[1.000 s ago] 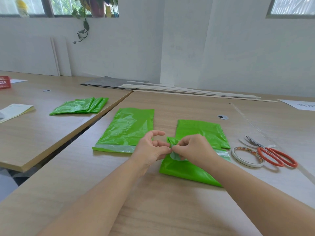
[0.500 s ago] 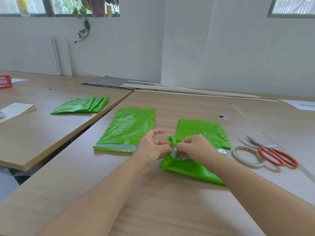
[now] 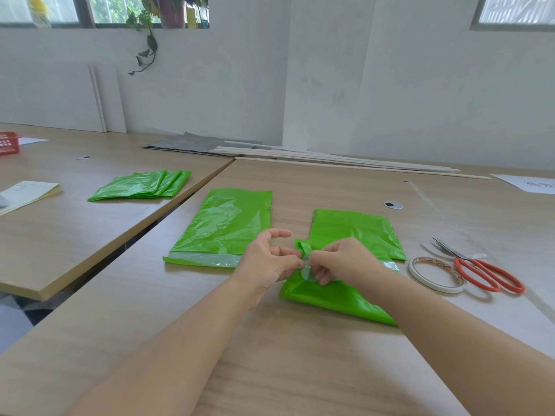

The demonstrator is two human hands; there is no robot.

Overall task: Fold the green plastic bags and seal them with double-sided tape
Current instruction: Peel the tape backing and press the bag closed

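Note:
A green plastic bag point(image 3: 354, 229) lies on the wooden table point(image 3: 300, 355) in front of me, its near part folded over. My left hand point(image 3: 270, 259) and my right hand point(image 3: 345, 262) meet over its left edge. Both pinch a pale, translucent strip point(image 3: 307, 270) at the bag's flap, next to a curled-up green corner point(image 3: 304, 247). A second green bag point(image 3: 222, 226) lies flat to the left, with a pale strip along its near edge. A roll of double-sided tape point(image 3: 435, 274) lies to the right.
Orange-handled scissors point(image 3: 480, 271) lie beside the tape roll. A stack of folded green bags point(image 3: 141, 186) sits on the neighbouring table at the left, near a yellow-edged pad point(image 3: 28, 193). Long boards point(image 3: 330, 159) lie along the wall; a red basket point(image 3: 9, 142) is far left.
My hands have stayed at the bag's left edge. The pale strip shows a little more between my fingers, and the folded near part has shifted slightly.

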